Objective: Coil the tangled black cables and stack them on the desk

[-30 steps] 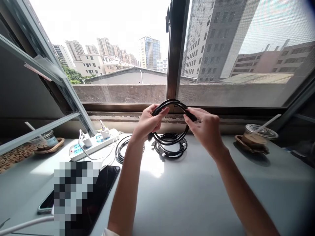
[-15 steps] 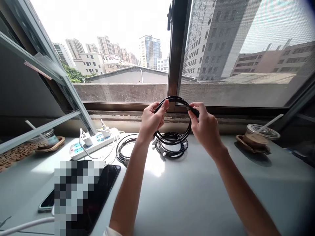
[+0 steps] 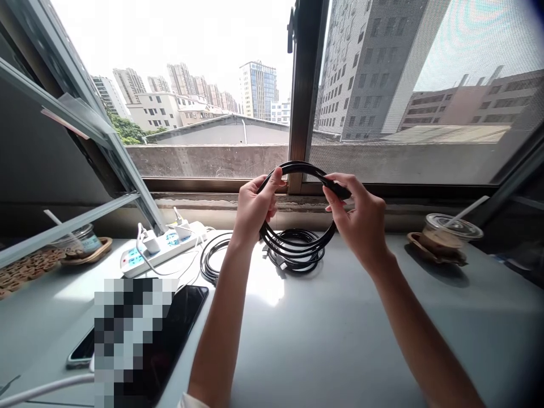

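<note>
A black cable (image 3: 304, 165), wound into a loose ring of several turns, is held up above the table between both hands. My left hand (image 3: 257, 209) is closed around the ring's left side, thumb on top. With thumb and fingers, my right hand (image 3: 357, 209) pinches the right side, where a thick black end of the cable sticks out. Below and behind the ring lies a second coiled black cable (image 3: 302, 268) with silvery plugs. Another black cable coil (image 3: 205, 262) rests farther left, partly hidden by my left forearm.
A white power strip (image 3: 164, 258) with plugged-in chargers stands at the back left. Two dark-screened devices, one a black tablet (image 3: 187, 311), lie front left, partly pixelated. Lidded cups with straws sit at the left and at the right (image 3: 442, 241). A window frame (image 3: 300, 113) rises behind.
The held ring has widened and its lower turns have spread apart. My left hand has shifted slightly left, my right hand slightly right. The coils on the table have stayed put.
</note>
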Available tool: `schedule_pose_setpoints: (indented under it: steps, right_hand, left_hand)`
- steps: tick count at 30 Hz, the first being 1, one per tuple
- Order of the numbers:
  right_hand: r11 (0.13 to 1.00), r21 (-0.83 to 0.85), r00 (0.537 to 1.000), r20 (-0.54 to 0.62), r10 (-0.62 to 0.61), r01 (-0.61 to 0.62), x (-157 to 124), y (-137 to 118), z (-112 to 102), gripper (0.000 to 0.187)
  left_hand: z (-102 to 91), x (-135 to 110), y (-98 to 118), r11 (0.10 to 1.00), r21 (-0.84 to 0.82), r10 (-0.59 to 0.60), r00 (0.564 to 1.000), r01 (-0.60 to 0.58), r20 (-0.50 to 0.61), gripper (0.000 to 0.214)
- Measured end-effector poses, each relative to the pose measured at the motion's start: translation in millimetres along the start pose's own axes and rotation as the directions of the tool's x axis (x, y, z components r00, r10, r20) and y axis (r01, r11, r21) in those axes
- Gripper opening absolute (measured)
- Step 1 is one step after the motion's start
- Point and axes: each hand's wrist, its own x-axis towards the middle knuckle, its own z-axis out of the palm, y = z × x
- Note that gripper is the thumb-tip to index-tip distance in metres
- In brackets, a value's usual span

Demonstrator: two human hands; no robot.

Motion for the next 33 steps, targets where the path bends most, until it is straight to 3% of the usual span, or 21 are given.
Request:
schedule_pose_setpoints:
  steps: [4, 9, 14, 17, 19, 22, 26, 29, 33]
  right_hand:
    - [1.0, 0.029, 1.0, -0.016, -0.005, 0.006, 1, 0, -2, 0.035]
    - [1.0, 0.019, 1.0, 0.0, 0.006, -0.006, -1, 1, -1, 0.033]
    - [0.998, 0.0, 0.997, 0.035, 0.063, -0.063, 2, 9, 4, 0.034]
    - [0.983, -0.08, 0.98, 0.102, 0.171, -0.163, 4, 27, 14, 0.034]
    - [0.951, -0.15, 0.921, 0.25, 0.3, -0.269, 3, 44, 25, 0.035]
    - [0.911, -0.187, 0.76, 0.505, 0.409, -0.367, -6, 70, 45, 0.034]
    - [0.882, -0.259, 0.627, 0.626, 0.464, -0.393, -26, 93, 71, 0.031]
    - [0.869, -0.314, 0.566, 0.664, 0.489, -0.383, -38, 99, 83, 0.029]
    - [0.876, -0.335, 0.538, 0.695, 0.478, -0.346, -44, 102, 90, 0.028]
  left_hand:
    - [-4.0, 4, -5, 0.998, 0.007, 0.061, 0.998, -0.06, -0.026, 0.033]
    - [-1.5, 3, -8, 0.995, 0.058, 0.087, 0.995, -0.084, -0.057, 0.035]
    - [3.2, 4, -12, 0.995, 0.086, 0.05, 0.998, -0.046, -0.048, 0.038]
    - [-1.2, 11, -25, 0.97, 0.241, -0.023, 0.999, 0.016, 0.027, 0.033]
    - [-7.3, 18, -42, 0.891, 0.448, -0.123, 0.99, 0.077, 0.074, 0.028]
    - [-16.3, 31, -78, 0.699, 0.697, -0.275, 0.96, 0.161, 0.054, 0.033]
    - [-19.9, 40, -126, 0.528, 0.822, -0.392, 0.92, 0.214, 0.012, 0.022]
    - [-19.2, 40, -153, 0.39, 0.893, -0.43, 0.902, 0.225, -0.04, 0.02]
    - [-23.5, 41, -168, 0.304, 0.931, -0.437, 0.898, 0.202, -0.052, 0.023]
